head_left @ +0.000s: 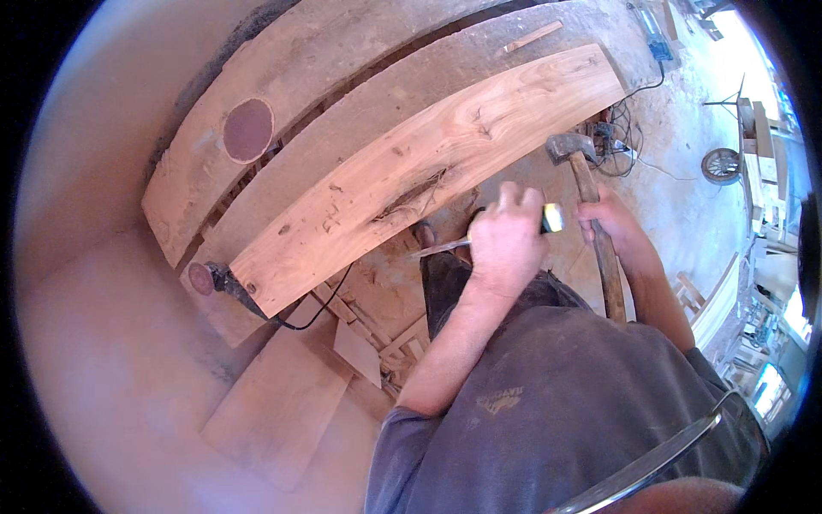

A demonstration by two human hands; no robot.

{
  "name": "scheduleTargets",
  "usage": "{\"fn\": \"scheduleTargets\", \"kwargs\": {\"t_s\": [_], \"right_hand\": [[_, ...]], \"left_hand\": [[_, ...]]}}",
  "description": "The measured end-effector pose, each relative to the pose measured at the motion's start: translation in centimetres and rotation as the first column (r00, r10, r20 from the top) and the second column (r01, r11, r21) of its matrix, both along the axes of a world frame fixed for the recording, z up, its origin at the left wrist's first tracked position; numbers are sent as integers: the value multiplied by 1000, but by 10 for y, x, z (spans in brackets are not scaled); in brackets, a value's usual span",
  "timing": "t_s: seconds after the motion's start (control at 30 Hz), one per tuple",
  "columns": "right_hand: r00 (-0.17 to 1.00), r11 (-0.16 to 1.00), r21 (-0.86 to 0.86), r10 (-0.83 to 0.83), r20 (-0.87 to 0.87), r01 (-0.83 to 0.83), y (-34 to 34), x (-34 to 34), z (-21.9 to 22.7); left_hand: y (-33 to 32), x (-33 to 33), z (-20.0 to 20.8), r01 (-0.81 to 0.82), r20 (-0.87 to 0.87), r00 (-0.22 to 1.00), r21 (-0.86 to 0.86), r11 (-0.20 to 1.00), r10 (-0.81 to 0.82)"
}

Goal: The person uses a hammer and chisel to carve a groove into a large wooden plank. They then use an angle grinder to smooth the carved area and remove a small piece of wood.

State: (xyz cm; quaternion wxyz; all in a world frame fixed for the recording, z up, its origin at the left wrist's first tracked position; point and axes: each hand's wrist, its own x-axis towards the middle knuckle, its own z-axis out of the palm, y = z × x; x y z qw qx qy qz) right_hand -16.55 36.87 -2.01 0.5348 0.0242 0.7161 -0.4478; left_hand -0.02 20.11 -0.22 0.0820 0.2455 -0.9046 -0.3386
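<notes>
My left hand (pixel 509 236) is closed around the handle of a chisel (pixel 443 248), whose yellow and black end pokes out of the fist. Its metal blade points left, toward the near edge of a long wooden plank (pixel 342 210), apart from it. A dark, rough crack (pixel 415 197) runs along the middle of the plank. In my right hand (pixel 613 224) is a hammer (pixel 606 265), gripped partway up its wooden handle. The dark metal head is uppermost, close to the plank's right end, and the handle hangs down against my shirt.
The plank lies on a dusty workbench (pixel 257 210). A sander (pixel 224 281) with a round disc and black cable sits at its left end. Beyond it are a sanding disc (pixel 248 130) and a thin wood strip (pixel 533 37). Boards (pixel 282 403) lean below; tangled cables (pixel 621 141) lie right.
</notes>
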Motion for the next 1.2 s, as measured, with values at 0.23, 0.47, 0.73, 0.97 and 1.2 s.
{"fn": "scheduleTargets", "kwargs": {"t_s": [0.23, 0.47, 0.73, 0.97, 1.2], "right_hand": [[999, 1000, 15, -15, -38, 16, 12, 15, 6], [997, 997, 19, 77, 13, -78, -1, 27, 2], [996, 996, -26, 87, 5, -86, -6, 29, -1], [992, 992, -39, 118, -53, -120, -21, 31, 15], [991, 999, 11, 35, -127, -34, -14, 29, 35]], "left_hand": [[-70, 55, -51, -246, 191, 930, -305, 920, 312], [-114, 98, -34, -547, 166, 825, -7, 837, 541], [-171, 218, 32, -592, -44, 702, -591, 548, 711], [-40, 45, 28, -183, -13, 983, -106, 977, 183], [-30, -41, -19, 65, -48, 997, 0, 998, -65]]}}
